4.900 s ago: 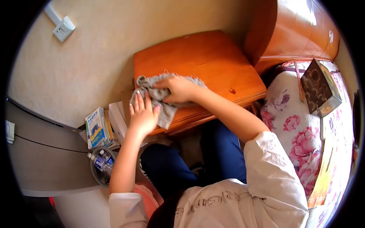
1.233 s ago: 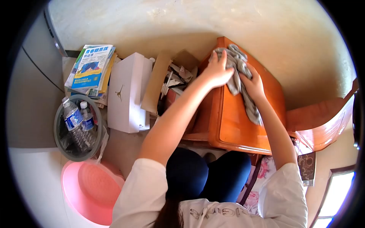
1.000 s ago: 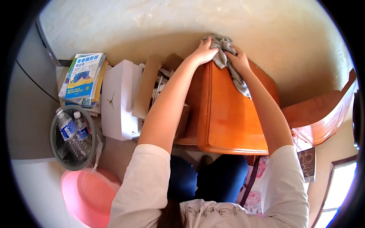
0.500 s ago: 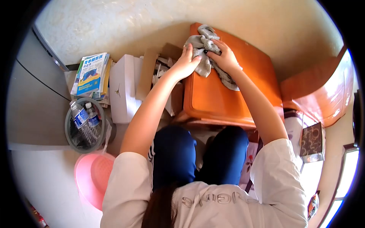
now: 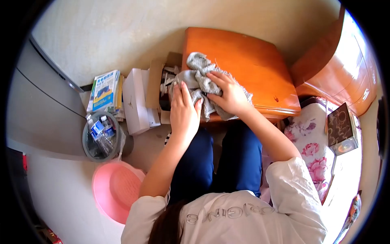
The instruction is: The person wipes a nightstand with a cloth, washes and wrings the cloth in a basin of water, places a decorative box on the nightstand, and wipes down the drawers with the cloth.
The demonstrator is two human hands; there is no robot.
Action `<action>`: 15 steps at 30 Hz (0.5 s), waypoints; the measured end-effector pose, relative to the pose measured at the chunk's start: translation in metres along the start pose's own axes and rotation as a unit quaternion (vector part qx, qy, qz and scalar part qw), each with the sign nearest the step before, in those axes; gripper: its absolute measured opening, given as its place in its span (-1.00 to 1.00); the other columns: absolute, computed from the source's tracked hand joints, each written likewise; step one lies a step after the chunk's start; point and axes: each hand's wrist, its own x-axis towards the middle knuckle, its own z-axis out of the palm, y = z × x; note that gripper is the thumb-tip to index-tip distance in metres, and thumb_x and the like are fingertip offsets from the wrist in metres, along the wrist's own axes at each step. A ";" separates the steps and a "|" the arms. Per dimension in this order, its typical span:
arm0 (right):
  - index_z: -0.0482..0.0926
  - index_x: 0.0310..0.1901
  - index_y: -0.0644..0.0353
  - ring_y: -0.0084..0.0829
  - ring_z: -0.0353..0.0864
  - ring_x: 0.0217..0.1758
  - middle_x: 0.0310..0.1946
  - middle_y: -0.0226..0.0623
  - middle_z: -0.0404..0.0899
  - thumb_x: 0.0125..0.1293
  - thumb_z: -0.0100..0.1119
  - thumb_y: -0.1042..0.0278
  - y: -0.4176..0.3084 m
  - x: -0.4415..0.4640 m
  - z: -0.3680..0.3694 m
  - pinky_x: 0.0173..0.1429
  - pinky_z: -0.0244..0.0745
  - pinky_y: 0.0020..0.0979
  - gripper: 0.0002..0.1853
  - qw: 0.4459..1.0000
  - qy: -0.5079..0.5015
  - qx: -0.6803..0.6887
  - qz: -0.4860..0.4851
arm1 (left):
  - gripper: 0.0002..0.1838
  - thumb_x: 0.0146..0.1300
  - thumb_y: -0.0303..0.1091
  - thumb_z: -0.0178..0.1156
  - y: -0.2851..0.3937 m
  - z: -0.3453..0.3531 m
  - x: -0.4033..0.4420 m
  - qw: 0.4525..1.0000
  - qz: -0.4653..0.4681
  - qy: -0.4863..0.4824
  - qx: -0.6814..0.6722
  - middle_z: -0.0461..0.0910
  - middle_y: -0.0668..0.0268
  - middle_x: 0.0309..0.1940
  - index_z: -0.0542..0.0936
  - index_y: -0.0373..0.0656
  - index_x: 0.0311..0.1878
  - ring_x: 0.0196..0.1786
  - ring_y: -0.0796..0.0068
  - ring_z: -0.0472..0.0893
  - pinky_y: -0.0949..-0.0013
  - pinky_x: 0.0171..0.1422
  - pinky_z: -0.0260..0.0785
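Observation:
A crumpled grey cloth (image 5: 205, 83) lies on the left part of the orange-brown wooden cabinet top (image 5: 252, 61) and hangs over its front left corner. My left hand (image 5: 185, 112) rests against the cloth's left end at the cabinet's edge, its fingers stretched out and pointing up. On top of the cloth is my right hand (image 5: 228, 93), palm down with the fingers spread over the folds. A small dark red mark (image 5: 276, 99) shows near the cabinet's front right corner.
Left of the cabinet stand an open cardboard box (image 5: 153, 85), a white box (image 5: 136, 101) and stacked books (image 5: 105, 91). A bin with bottles (image 5: 87, 142) and a pink basin (image 5: 115, 191) are below. At right, a patterned box (image 5: 341, 124) sits on flowered bedding (image 5: 304, 120).
Both hands and the cloth have come back from the cabinet's far left corner towards its front edge. The view has turned, showing more of the bedding.

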 end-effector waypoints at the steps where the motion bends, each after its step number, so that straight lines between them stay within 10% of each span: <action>1: 0.41 0.13 0.20 -0.06 0.36 0.15 0.12 -0.10 0.38 -0.01 0.26 0.22 0.000 -0.007 -0.005 0.21 0.31 -0.23 -0.40 1.000 0.005 -0.009 0.001 | -0.28 0.23 -0.12 0.06 0.007 -0.002 0.001 0.999 -0.016 -0.011 0.026 0.17 -0.25 0.21 0.09 -0.44 0.28 0.27 -0.10 0.24 0.11 0.32 0.13; 15: 0.47 0.08 0.16 -0.08 0.37 0.15 0.09 -0.14 0.41 -0.08 0.30 0.36 0.094 -0.116 -0.105 0.20 0.30 -0.22 -0.43 0.985 0.088 -0.070 0.128 | -0.32 0.24 -0.04 0.00 0.159 0.075 0.014 0.983 0.147 -0.082 0.071 0.27 -0.18 0.18 0.21 -0.41 0.24 0.31 -0.02 0.21 0.09 0.37 0.03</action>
